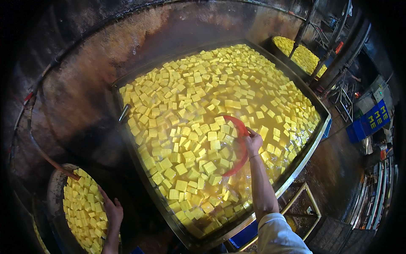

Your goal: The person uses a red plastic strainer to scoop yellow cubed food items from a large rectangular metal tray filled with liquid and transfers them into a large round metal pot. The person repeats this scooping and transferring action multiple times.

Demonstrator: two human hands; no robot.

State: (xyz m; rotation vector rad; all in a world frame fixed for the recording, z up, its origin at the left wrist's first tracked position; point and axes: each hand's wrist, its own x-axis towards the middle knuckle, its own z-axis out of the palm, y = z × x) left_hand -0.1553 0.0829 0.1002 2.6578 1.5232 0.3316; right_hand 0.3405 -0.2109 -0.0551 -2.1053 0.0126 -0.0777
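Note:
My right hand (254, 142) is closed on the right rim of a red round-rimmed plastic container (242, 157). It is partly sunk in a wide square vat (146, 180) of cloudy yellow liquid, and its lower body is hidden. Yellow tofu-like blocks (181, 169) crowd the liquid, some lying inside the red rim. At lower left, my left hand (113, 211) holds nothing, its thumb and fingers apart. It is at the right edge of a round tub (55, 192) heaped with similar yellow blocks (84, 207); whether it touches the tub I cannot tell.
A short metal pipe (124, 113) sticks up at the vat's left edge. A hose (46, 148) runs down to the round tub. Another container of yellow pieces (300, 55) stands at far right, behind poles. A yellow metal frame (311, 203) sits beside the vat's near right side.

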